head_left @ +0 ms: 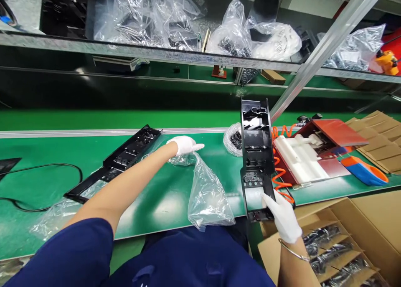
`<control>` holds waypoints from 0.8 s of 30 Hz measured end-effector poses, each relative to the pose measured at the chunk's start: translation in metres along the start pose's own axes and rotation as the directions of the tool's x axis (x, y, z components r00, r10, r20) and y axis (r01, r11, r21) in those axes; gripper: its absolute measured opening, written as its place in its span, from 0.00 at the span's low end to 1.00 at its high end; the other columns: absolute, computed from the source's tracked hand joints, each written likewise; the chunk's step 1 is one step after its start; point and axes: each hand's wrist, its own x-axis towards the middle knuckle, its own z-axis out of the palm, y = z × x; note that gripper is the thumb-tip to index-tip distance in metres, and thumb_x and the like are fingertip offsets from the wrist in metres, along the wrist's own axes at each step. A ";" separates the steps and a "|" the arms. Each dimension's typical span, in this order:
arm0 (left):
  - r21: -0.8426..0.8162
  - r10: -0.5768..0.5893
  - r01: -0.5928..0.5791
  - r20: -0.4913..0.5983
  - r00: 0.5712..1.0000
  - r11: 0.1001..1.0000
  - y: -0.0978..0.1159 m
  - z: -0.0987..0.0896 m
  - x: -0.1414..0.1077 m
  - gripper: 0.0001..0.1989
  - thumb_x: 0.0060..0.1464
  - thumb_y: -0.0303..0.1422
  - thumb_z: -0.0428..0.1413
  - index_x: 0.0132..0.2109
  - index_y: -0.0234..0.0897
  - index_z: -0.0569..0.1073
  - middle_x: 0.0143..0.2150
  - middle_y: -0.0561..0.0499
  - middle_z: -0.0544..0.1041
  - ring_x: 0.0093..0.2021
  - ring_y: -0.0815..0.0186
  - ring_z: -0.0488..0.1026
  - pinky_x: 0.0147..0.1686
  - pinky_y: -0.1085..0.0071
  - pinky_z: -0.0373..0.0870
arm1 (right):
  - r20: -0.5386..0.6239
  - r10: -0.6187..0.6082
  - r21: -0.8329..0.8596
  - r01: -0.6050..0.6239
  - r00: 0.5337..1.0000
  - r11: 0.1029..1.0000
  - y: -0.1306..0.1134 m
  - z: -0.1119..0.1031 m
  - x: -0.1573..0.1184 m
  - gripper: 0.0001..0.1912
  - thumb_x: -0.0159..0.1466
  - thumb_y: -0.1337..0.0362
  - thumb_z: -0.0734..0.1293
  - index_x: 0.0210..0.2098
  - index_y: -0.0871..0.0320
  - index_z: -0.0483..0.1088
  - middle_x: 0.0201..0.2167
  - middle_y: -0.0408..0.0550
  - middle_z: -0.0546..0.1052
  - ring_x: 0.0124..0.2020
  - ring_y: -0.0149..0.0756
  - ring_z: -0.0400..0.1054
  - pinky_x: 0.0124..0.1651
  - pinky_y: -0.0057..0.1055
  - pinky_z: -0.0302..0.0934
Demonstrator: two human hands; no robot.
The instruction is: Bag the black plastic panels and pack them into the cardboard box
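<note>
On the green tabletop (150, 203) a long black plastic part (115, 161) lies at the left. Beside it, the left hand (184, 145) pinches the top of an empty clear bag (206, 191), fingers closed on the film. Further right, the right hand (282, 216) grips the near end of another black part (255, 153), lifted over the tabletop edge, next to a cardboard box (369, 220).

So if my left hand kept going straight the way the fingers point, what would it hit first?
Probably the small bag of black parts beside the upright black panel. The left hand points right along the green belt; depth is unclear.
</note>
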 end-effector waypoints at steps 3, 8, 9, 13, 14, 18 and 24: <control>-0.088 0.041 -0.051 -0.110 0.993 0.995 -0.004 -0.008 -0.004 0.25 0.56 0.56 0.55 0.25 0.41 0.76 0.29 0.45 0.81 0.42 0.50 0.80 0.49 0.60 0.73 | 0.005 -0.002 0.014 0.002 1.000 1.000 0.002 0.000 -0.001 0.28 0.57 0.37 0.67 0.21 0.55 0.61 0.23 0.44 0.65 0.28 0.35 0.58 0.34 0.31 0.58; -0.439 -0.121 -0.081 -0.413 0.903 0.895 -0.055 0.001 -0.021 0.23 0.63 0.51 0.47 0.42 0.39 0.78 0.51 0.40 0.82 0.54 0.53 0.78 0.53 0.59 0.75 | -0.001 0.043 0.019 -0.043 0.999 0.999 0.020 -0.008 -0.010 0.28 0.59 0.37 0.66 0.20 0.55 0.63 0.24 0.45 0.67 0.28 0.36 0.60 0.34 0.32 0.57; -0.485 -0.184 -0.055 -0.430 0.884 0.873 -0.066 0.007 -0.023 0.23 0.61 0.50 0.50 0.46 0.37 0.77 0.52 0.37 0.81 0.54 0.51 0.78 0.53 0.57 0.76 | -0.009 0.054 0.011 -0.054 0.998 0.998 0.022 -0.009 -0.012 0.29 0.59 0.36 0.66 0.20 0.55 0.63 0.23 0.46 0.67 0.28 0.36 0.60 0.33 0.32 0.57; -0.467 -0.285 -0.010 -0.557 0.780 0.884 -0.086 0.027 -0.029 0.33 0.60 0.49 0.53 0.67 0.36 0.66 0.70 0.33 0.68 0.68 0.48 0.68 0.66 0.49 0.64 | -0.053 0.110 -0.029 -0.112 0.992 0.993 0.018 -0.010 -0.015 0.28 0.56 0.36 0.67 0.19 0.54 0.61 0.22 0.46 0.67 0.27 0.37 0.60 0.32 0.32 0.57; -0.402 -0.218 -0.055 -0.601 0.769 0.914 -0.084 0.031 -0.030 0.34 0.61 0.48 0.53 0.69 0.38 0.64 0.73 0.36 0.63 0.71 0.49 0.63 0.70 0.51 0.59 | -0.050 0.115 -0.037 -0.117 0.992 0.992 0.015 -0.010 -0.014 0.28 0.55 0.36 0.67 0.19 0.54 0.61 0.22 0.46 0.67 0.27 0.37 0.60 0.32 0.32 0.58; -0.123 0.163 -0.233 -0.419 0.893 0.965 -0.061 0.048 -0.027 0.30 0.54 0.49 0.60 0.60 0.40 0.75 0.73 0.40 0.64 0.76 0.45 0.52 0.74 0.51 0.46 | 0.009 0.088 -0.029 -0.087 0.996 0.996 0.004 -0.001 -0.013 0.27 0.55 0.38 0.67 0.20 0.54 0.61 0.21 0.45 0.67 0.26 0.37 0.60 0.31 0.32 0.58; -0.340 0.058 -0.190 -0.363 0.930 0.921 -0.040 0.060 -0.029 0.40 0.56 0.54 0.58 0.68 0.34 0.67 0.73 0.32 0.64 0.74 0.42 0.56 0.72 0.47 0.50 | 0.178 0.014 -0.039 -0.007 0.984 0.999 0.004 0.011 -0.018 0.26 0.60 0.41 0.65 0.19 0.54 0.63 0.21 0.44 0.67 0.26 0.36 0.61 0.31 0.32 0.60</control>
